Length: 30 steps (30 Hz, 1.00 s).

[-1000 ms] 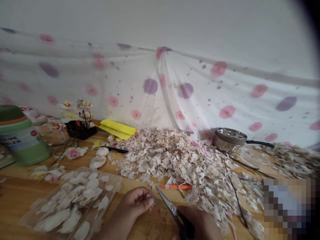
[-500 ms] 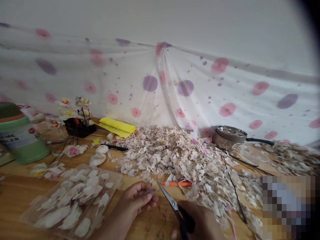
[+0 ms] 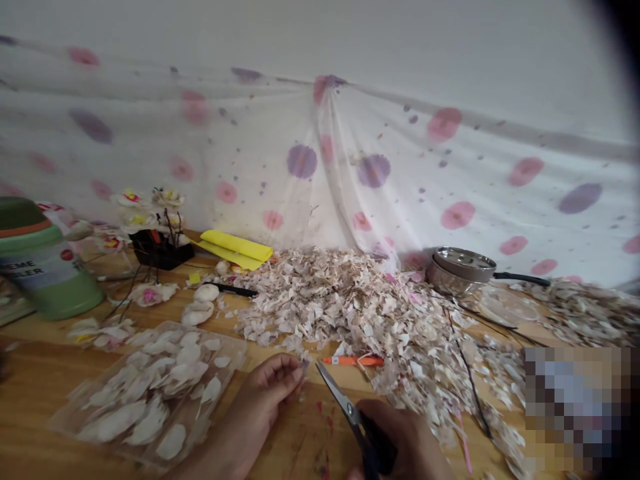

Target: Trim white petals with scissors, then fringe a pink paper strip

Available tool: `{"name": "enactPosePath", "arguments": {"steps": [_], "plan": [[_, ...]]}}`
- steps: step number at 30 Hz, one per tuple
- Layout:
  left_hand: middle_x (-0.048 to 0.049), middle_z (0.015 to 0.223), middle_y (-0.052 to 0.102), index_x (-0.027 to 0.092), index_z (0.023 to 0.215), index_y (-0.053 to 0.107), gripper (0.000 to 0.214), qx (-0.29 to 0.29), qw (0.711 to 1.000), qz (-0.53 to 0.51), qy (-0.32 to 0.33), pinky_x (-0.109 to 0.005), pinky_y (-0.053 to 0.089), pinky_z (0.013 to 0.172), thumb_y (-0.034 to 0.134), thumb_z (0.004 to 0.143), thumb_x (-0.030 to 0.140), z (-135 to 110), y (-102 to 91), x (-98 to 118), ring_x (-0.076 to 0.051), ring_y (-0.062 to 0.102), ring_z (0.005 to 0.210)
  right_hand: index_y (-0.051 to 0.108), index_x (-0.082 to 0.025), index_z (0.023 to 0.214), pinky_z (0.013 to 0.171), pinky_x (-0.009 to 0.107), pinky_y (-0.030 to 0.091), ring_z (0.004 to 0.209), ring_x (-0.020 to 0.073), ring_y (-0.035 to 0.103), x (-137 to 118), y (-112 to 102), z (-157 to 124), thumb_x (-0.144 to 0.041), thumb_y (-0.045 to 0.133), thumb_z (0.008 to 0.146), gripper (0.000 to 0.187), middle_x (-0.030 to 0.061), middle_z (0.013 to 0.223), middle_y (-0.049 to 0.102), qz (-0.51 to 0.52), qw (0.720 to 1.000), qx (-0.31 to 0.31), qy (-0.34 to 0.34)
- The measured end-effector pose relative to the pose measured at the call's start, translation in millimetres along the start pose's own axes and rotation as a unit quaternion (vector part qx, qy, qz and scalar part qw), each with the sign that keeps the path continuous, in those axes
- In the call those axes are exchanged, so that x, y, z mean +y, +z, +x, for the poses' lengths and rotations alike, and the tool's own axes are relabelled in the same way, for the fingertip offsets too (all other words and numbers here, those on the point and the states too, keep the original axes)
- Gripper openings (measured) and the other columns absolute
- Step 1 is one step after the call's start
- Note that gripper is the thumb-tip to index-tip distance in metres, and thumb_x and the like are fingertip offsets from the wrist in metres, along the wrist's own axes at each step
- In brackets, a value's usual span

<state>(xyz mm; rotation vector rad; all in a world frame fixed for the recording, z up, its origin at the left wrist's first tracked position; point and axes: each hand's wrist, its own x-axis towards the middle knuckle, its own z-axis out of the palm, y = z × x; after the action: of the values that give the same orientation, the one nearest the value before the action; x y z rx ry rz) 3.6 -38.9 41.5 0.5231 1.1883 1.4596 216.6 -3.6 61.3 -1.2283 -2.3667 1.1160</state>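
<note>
My left hand pinches a small pale scrap between thumb and fingertips, low in the middle of the view. My right hand grips the black handles of a pair of scissors. Their metal blades point up and left, with the tips a little right of the scrap and apart from it. A clear plastic tray of cut white petals lies just left of my left hand. A big heap of pale paper offcuts spreads behind both hands.
An orange pen lies at the heap's near edge. A green tub, a black holder with paper flowers, folded yellow paper and a steel pan stand further back. Spotted sheer cloth hangs behind the wooden table.
The view has shifted slightly. My left hand has rolled the scrap between its fingertips and lifted a little; the scissors stay close beside it, drawn slightly lower and right.
</note>
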Motion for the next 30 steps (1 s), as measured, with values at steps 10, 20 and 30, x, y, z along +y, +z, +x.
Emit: {"name": "enactPosePath", "arguments": {"steps": [10, 20, 30], "plan": [[0.0021, 0.076, 0.068, 0.020, 0.082, 0.074, 0.039, 0.031, 0.998, -0.044, -0.012, -0.025, 0.045, 0.073, 0.091, 0.052, 0.037, 1, -1.2, -3, -0.012, 0.058, 0.071, 0.064, -0.019, 0.089, 0.058, 0.026, 0.034, 0.065, 0.0181, 0.053, -4, -3, 0, -0.045, 0.070, 0.068, 0.034, 0.0015, 0.074, 0.063, -0.089, 0.995, 0.024, -0.031], [0.0015, 0.069, 0.068, 0.020, 0.072, 0.069, 0.040, -0.051, 0.998, -0.029, -0.039, -0.027, 0.045, 0.072, 0.091, 0.049, 0.043, -10, 6.9, -6, -0.015, 0.061, 0.073, 0.068, -0.020, 0.093, 0.062, 0.026, 0.041, 0.075, 0.0227, 0.066, 0, 9, 9, -0.043, 0.061, 0.077, 0.030, 0.0074, 0.086, 0.073, -0.113, 0.993, 0.011, -0.024], [-0.0023, 0.070, 0.073, 0.020, 0.075, 0.072, 0.043, -0.081, 0.996, 0.023, -0.015, -0.030, 0.045, 0.072, 0.088, 0.052, 0.053, -3, 0.8, -18, -0.018, 0.063, 0.071, 0.068, -0.021, 0.089, 0.061, 0.025, 0.041, 0.075, 0.0220, 0.066, 4, 10, 10, -0.037, 0.059, 0.078, 0.021, 0.0062, 0.087, 0.074, -0.123, 0.992, 0.009, -0.016]]}}
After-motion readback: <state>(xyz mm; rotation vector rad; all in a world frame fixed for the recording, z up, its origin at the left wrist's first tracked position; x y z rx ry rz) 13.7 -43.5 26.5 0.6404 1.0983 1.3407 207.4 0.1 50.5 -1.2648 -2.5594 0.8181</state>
